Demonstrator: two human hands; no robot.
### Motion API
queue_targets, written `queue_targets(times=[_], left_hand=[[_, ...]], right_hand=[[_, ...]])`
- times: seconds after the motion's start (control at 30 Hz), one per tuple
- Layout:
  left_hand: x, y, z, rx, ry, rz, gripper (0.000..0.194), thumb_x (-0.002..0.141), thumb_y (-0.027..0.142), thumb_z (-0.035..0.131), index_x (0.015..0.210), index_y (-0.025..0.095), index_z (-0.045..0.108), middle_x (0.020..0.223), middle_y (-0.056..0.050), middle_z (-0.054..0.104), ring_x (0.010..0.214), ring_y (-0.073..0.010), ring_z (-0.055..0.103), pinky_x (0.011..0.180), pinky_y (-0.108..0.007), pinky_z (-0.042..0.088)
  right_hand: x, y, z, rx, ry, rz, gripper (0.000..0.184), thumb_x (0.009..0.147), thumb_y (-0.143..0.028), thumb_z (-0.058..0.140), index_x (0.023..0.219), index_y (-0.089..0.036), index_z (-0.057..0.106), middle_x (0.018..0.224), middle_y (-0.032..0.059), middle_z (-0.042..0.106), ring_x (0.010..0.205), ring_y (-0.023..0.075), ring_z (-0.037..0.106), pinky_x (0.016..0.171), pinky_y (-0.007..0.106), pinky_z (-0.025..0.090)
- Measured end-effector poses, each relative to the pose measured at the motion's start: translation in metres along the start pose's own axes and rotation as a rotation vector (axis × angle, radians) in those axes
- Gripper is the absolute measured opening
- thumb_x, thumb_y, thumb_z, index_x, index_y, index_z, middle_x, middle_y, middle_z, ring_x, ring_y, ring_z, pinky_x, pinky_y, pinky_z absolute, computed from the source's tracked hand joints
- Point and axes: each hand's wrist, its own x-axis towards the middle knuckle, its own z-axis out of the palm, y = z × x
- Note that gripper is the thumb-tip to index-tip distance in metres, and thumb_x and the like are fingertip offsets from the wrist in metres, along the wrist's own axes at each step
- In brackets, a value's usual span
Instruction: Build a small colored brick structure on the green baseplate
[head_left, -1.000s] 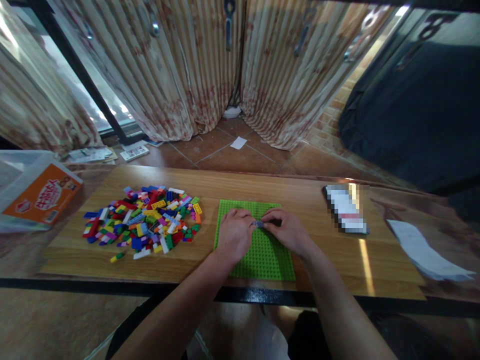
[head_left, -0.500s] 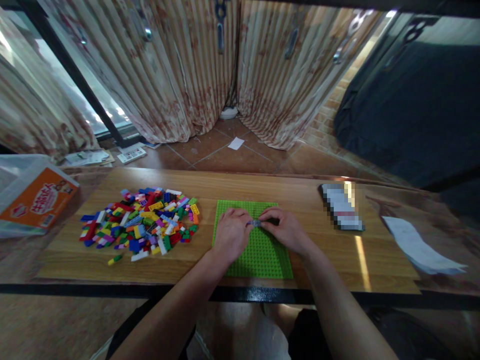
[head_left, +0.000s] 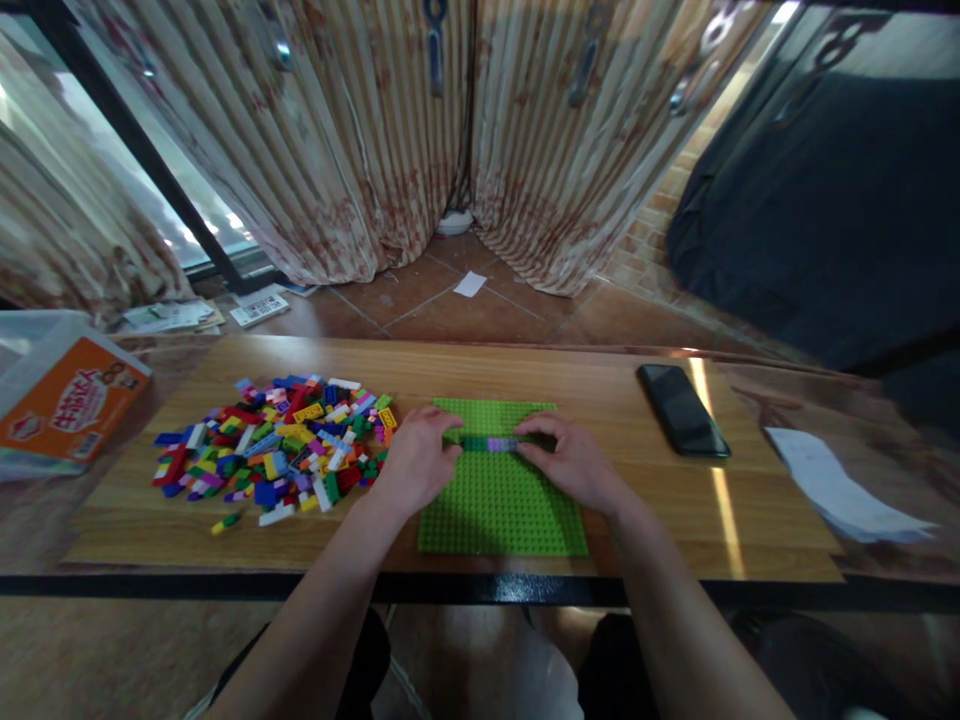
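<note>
A green studded baseplate (head_left: 499, 505) lies flat on the wooden table in front of me. Across its upper part runs a short row of bricks (head_left: 491, 443), dark green on the left and purple in the middle. My right hand (head_left: 577, 462) is closed, its fingertips pinching the right end of that row. My left hand (head_left: 415, 463) lies palm down over the plate's left edge with loosely bent fingers. Nothing shows in it, and its thumb reaches toward the row's left end. A pile of mixed coloured bricks (head_left: 277, 445) lies just left of that hand.
A black phone (head_left: 681, 410) lies to the right of the plate, and white paper (head_left: 832, 485) lies further right. An orange-labelled clear box (head_left: 64, 400) stands at the far left. Curtains and a tiled floor lie beyond the table (head_left: 637, 540).
My left hand has left the bricks and slid left to the plate's edge, which uncovers the brick row. My right hand has stayed on the row's right end.
</note>
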Motion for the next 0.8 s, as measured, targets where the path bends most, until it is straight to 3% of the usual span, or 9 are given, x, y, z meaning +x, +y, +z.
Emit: queue_targets(times=[0.3,0.8], left_hand=[[-0.001,0.006,0.007,0.014,-0.063,0.07,0.019,0.083,0.017,0.062,0.099,0.02,0.074,0.098,-0.006,0.069,0.096,-0.0217,0.063,0.091,-0.036,0.05],[-0.002,0.013,0.006,0.029,-0.074,0.043,0.017,0.085,0.015,0.06,0.096,0.019,0.073,0.095,-0.006,0.067,0.092,-0.0198,0.062,0.087,-0.033,0.05]], right_hand=[[0.0,-0.022,0.014,-0.186,-0.043,-0.069,0.012,0.082,-0.021,0.069,0.093,-0.023,0.074,0.104,0.0067,0.067,0.103,0.0232,0.057,0.093,0.042,0.044],[0.002,-0.02,0.029,-0.266,-0.016,-0.095,0.018,0.086,-0.024,0.066,0.101,-0.027,0.075,0.105,0.0071,0.067,0.103,0.0242,0.056,0.091,0.042,0.043]])
